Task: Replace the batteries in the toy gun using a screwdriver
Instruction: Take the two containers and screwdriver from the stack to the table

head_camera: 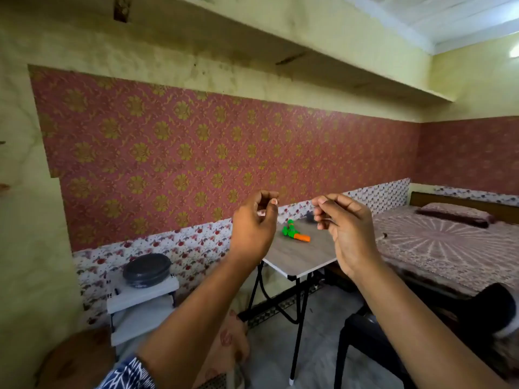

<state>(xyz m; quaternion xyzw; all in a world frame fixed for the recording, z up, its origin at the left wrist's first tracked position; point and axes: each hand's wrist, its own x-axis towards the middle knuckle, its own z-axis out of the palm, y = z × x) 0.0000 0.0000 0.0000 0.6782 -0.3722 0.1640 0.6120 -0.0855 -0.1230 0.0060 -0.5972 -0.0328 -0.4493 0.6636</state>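
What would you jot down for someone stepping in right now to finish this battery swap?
Left hand: raised, fingers loosely curled, holding nothing.
Right hand: raised, fingers loosely curled, holding nothing.
Toy gun: green and orange, lying on the small folding table ahead, untouched.
Screwdriver and batteries: not visible in this view.
Done: nothing that shows.
Left: walk to the table, find the screwdriver, open the gun, swap batteries, close it.

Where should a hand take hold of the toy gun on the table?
Probably the green body of the toy gun, from above: it lies flat on the folding table, orange barrel pointing right, and the body looks bulkier. Both hands hold nothing.
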